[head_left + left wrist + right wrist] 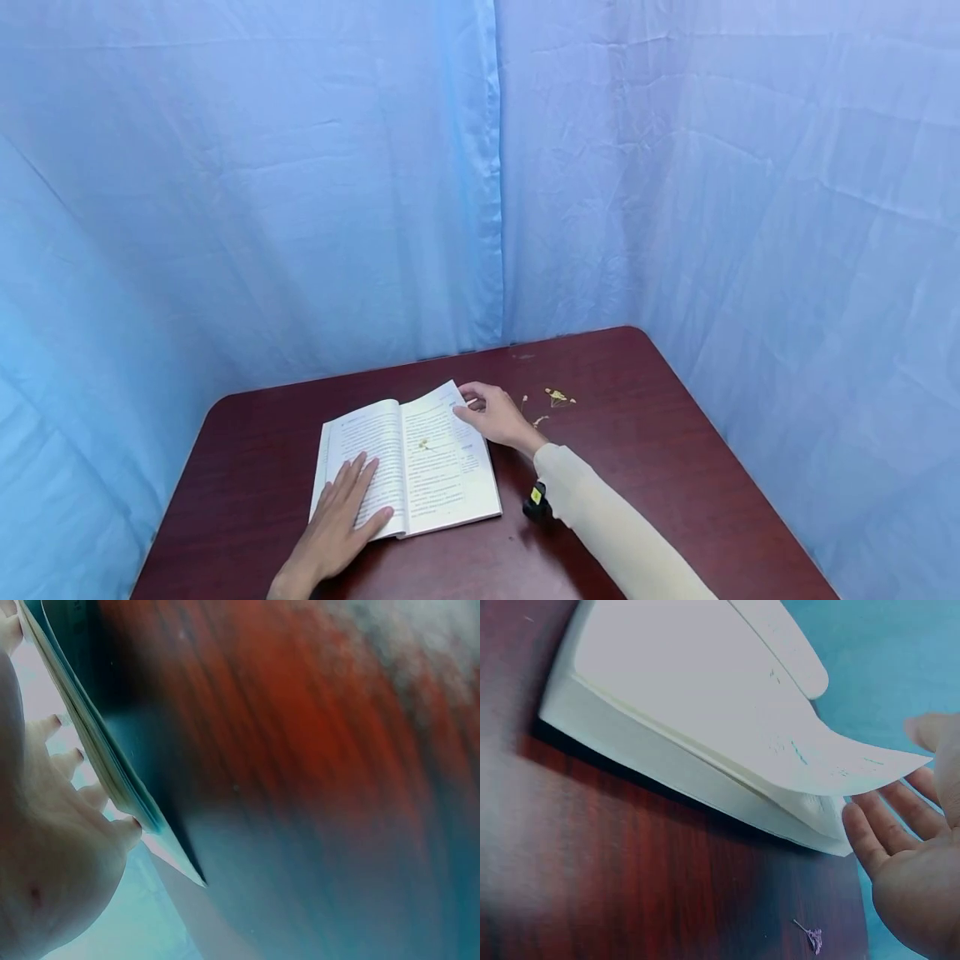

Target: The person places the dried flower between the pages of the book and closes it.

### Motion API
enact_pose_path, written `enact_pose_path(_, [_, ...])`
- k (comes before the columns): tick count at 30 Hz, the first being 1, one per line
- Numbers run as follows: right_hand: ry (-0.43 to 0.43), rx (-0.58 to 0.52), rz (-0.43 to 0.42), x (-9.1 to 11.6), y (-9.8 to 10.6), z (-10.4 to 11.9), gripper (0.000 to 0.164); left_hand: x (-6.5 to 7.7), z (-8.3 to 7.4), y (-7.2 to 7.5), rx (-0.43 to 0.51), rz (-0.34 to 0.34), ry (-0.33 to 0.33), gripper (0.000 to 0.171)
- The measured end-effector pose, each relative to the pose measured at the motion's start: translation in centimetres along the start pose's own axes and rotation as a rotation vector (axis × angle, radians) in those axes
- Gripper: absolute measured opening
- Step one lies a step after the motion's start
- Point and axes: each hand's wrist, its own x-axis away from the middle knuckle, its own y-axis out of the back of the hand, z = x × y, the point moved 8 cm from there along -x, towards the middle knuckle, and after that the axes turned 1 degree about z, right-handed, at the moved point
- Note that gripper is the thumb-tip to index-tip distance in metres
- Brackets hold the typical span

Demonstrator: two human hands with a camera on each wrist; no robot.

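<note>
An open book (450,492) with printed pages lies on the dark red table. My left hand (341,517) rests on the left page, fingers spread. At the top right corner, my right hand (491,417) has its fingers under a raised page (840,761). The thumb stands above the page corner, apart from it in the right wrist view. A small yellowish pressed flower (423,445) lies on the right page near the fold. From the left wrist, the book's page edges (97,742) show beside the hand.
Right of the book, a yellow flower sprig (557,396) and a smaller sprig (540,422) lie on the table (675,467). Light blue curtains (300,208) hang around the table's far and side edges. A black device with a yellow mark (536,496) is on the right wrist.
</note>
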Motion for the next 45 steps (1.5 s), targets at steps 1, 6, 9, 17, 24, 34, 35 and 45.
enact_pose_path(1, [0.002,-0.007,0.014,0.3,-0.1,0.1,0.043,0.0,-0.1,0.0,0.004,-0.004,-0.003,0.082])
enact_pose_path(6, [0.018,-0.034,0.069,1.8,-0.5,0.8,0.056,-0.2,-0.1,0.0,0.031,-0.02,0.0,0.083])
enact_pose_path(9, [0.034,-0.045,0.091,2.5,-0.8,1.3,0.06,-0.3,-0.3,0.2,0.053,-0.045,-0.007,0.084])
enact_pose_path(17, [0.092,-0.095,0.159,4.7,-1.9,2.9,0.069,-0.5,-1.0,1.6,0.058,-0.134,-0.06,0.081])
enact_pose_path(24, [0.118,-0.19,0.249,6.0,-3.4,4.6,0.073,-1.1,-1.3,4.7,0.099,-0.204,-0.091,0.081])
enact_pose_path(34, [0.302,-0.078,0.302,7.1,-5.7,7.8,0.057,-1.2,-1.9,8.8,0.126,-0.238,-0.061,0.085])
enact_pose_path(35, [0.32,-0.039,0.298,7.1,-5.9,7.9,0.055,-1.2,-2.0,9.0,0.125,-0.239,-0.06,0.085])
enact_pose_path(45, [0.41,0.246,0.327,7.7,-9.4,9.2,0.056,-0.7,-2.4,9.7,0.109,-0.245,-0.063,0.084])
